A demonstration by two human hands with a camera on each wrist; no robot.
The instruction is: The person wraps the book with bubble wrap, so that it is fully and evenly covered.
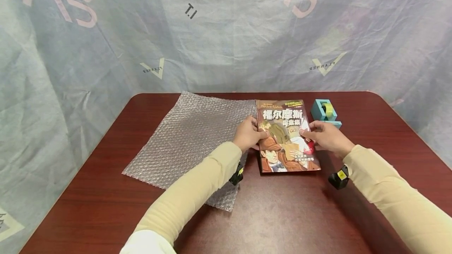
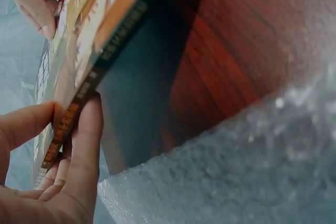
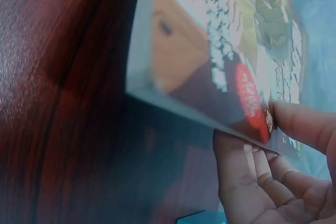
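A paperback book (image 1: 287, 136) with an illustrated cover and large white Chinese title is held up off the table between both hands. My left hand (image 1: 248, 133) pinches its left, spine edge, thumb on the cover and fingers beneath. On the opposite edge my right hand (image 1: 326, 138) pinches it the same way. The left wrist view shows the dark spine (image 2: 79, 98) between thumb and fingers. In the right wrist view the page edges (image 3: 140, 51) face the camera, above the tabletop. A sheet of bubble wrap (image 1: 197, 136) lies flat just left of the book.
A turquoise tape dispenser (image 1: 319, 109) with a yellowish-green roll stands behind the right hand. The dark red wooden table (image 1: 282, 211) extends around these things. Behind its far edge hangs a grey printed cloth (image 1: 226, 34).
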